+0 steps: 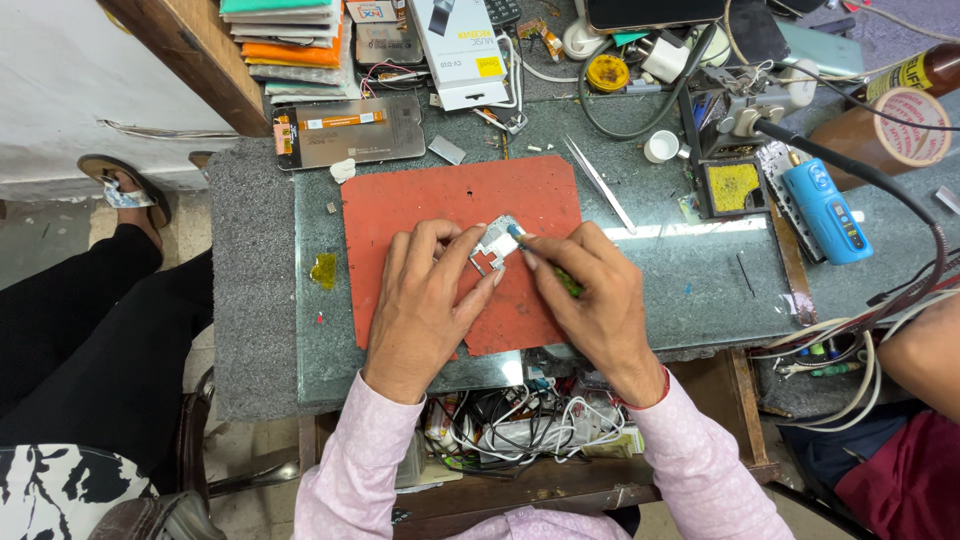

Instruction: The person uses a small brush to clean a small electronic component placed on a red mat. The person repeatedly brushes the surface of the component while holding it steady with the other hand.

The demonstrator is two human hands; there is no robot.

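Two hands (510, 300), small metal part (494, 248) tilted diag., screwdriver (545, 262) diag.

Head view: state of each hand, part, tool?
Left hand: pinning the small metal part to the red mat.
Right hand: gripping a green-handled tool, tip on the part.
Tweezers: lying unused on the glass.
Phone screen: detached, back up.

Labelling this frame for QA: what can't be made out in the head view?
- Small white part on the red mat: mostly covered by the left hand and right hand; its kind is unclear.
- Green-handled tool: tip too small to tell, shaft hidden in the right hand.
- Tape roll: partly cut off by the right edge.
- Cables under the table: tangled and shadowed, cannot be traced.
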